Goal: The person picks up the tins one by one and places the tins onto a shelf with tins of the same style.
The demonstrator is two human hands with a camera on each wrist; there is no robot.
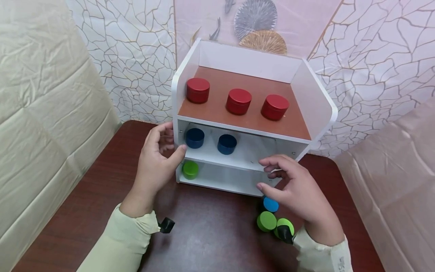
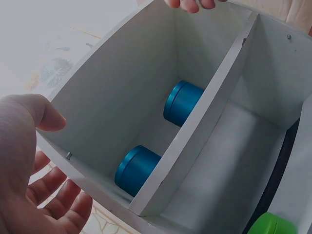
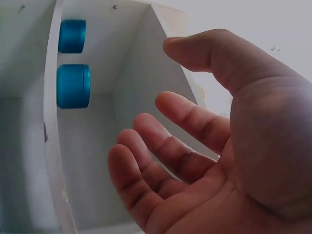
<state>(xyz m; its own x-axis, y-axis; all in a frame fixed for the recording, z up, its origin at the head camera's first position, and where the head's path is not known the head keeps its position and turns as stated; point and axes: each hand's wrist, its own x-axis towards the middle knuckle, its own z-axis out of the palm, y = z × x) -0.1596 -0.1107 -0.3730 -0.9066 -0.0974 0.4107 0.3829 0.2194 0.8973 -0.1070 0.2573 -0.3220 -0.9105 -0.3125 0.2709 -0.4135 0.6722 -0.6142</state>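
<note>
A white shelf unit [image 1: 217,163] with a brown top board carries several round tins. Three red tins [image 1: 239,101] stand on top, two blue tins [image 1: 227,144] on the middle shelf, and a green tin [image 1: 190,170] at the lower left. My left hand [image 1: 154,160] is at the unit's left side panel, thumb in front of the edge, fingers along the outside; whether they touch it I cannot tell. Before the right part of the middle shelf hovers my right hand [image 1: 293,185], fingers loosely bent, holding nothing. The right wrist view shows its palm [image 3: 195,209] bare.
On the dark red-brown table [image 1: 204,230], below my right hand, stand a light blue tin [image 1: 270,204] and two green tins, one [image 1: 266,221] partly beside the other. A black wrist piece [image 1: 284,233] overlaps the second. Patterned cloth hangs behind the unit.
</note>
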